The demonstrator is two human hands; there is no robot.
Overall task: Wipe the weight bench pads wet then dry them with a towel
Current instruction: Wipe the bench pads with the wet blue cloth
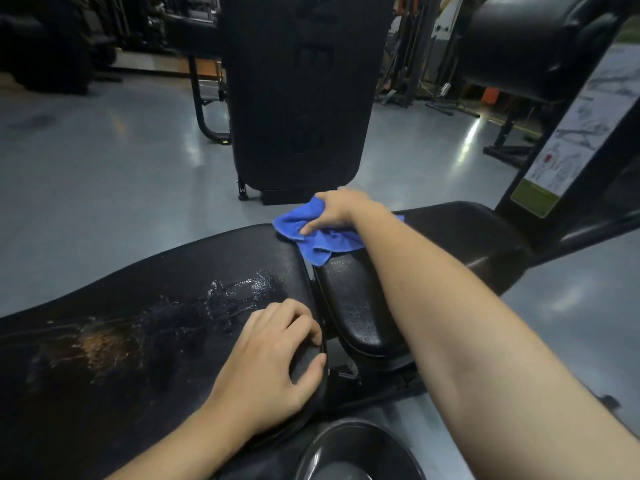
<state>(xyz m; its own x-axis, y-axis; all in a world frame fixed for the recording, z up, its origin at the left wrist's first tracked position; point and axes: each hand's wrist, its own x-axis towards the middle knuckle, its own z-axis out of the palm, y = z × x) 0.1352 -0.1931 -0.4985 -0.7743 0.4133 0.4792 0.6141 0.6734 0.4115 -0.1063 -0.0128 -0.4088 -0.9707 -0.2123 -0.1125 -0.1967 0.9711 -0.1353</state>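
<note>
Right hand (337,211), arm extended forward, grip closed around a bunched blue towel (318,233) pressed at the far edge where the long back pad (138,323) meets the seat pad (356,306). Left hand (273,368) rests palm-down on the back pad's wet end, fingers curled over its edge.
</note>
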